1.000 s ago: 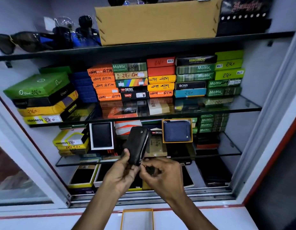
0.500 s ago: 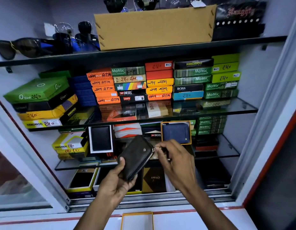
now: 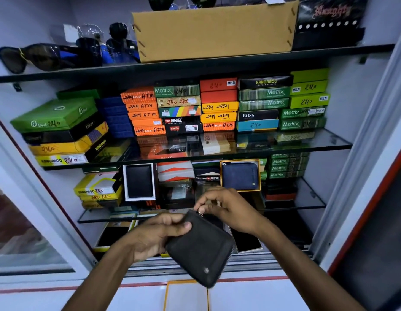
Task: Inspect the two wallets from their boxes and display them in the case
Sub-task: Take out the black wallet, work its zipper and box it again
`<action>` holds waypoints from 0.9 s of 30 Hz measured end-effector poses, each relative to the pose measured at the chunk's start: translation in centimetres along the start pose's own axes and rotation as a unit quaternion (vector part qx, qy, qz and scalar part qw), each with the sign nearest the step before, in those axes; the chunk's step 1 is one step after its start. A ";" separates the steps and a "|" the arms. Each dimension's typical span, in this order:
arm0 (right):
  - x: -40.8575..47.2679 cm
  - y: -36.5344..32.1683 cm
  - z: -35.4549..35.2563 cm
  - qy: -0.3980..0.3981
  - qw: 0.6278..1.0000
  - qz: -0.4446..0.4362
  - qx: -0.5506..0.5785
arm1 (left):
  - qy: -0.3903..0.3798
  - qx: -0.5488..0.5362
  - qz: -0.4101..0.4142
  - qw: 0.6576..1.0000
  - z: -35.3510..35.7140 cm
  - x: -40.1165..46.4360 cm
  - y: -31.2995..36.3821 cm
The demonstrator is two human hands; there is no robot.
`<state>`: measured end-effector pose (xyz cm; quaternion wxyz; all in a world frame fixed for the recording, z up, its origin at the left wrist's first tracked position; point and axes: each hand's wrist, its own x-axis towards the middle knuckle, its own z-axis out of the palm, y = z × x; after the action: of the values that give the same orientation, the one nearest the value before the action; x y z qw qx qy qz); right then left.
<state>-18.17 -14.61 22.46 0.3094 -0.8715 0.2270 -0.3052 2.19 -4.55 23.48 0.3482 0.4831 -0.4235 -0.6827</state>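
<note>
Wallet in hand: we hold a black, square, grained-leather zip-around wallet (image 3: pixel 200 248) in front of the open display case, low and tilted, so its zipped edge faces us for inspection.
Left hand (image 3: pixel 157 235): its grip wraps the wallet's left side, thumb pressed on the top face, which steadies it against any pull on the zip.
Right hand (image 3: pixel 226 209): its grip is pinched on the small metal zip pull at the wallet's upper corner, other fingers curled clear.
Step, as we judge it: working the zip to check the wallet before it is displayed.
Second wallet: a navy blue leather wallet (image 3: pixel 240 175) stands propped in its orange-edged box on the glass middle shelf (image 3: pixel 307 204), face outward for show.
Box: an orange-rimmed, white-lined open box (image 3: pixel 186 296) lies on the white table below, likely this wallet's own.
Remaining: we judge the black wallet has yet to go on display.
</note>
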 end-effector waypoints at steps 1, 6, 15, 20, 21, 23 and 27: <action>0.4 0.0 0.3 -0.009 1.000 0.004 0.019 | -0.009 0.003 -0.007 1.000 0.4 0.2 0.0; -0.4 1.5 0.3 0.059 0.961 0.149 0.224 | 0.068 -0.057 -0.005 0.996 1.7 1.0 -0.2; -3.9 1.1 -0.7 0.059 0.882 0.281 0.374 | 0.202 -0.066 0.118 0.970 1.0 0.8 -0.1; -4.6 0.9 -1.0 0.132 0.964 0.115 0.199 | 0.197 0.156 0.328 0.911 -0.3 -0.6 -1.2; -4.7 0.8 -0.9 0.149 0.974 0.070 0.155 | 0.196 0.208 0.365 0.886 -0.5 -0.8 -1.7; -4.9 0.8 -0.1 0.188 0.980 -0.025 0.054 | 0.212 0.282 0.427 0.833 -0.8 -0.9 -2.7; -5.0 1.2 1.7 0.249 0.958 -0.137 -0.042 | 0.252 0.334 0.511 0.751 -1.0 -1.1 -4.1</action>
<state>-20.82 -11.83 18.63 0.1618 -0.8029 0.1875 -0.5422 3.20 -2.23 19.94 0.5560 0.4347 -0.7048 -0.0719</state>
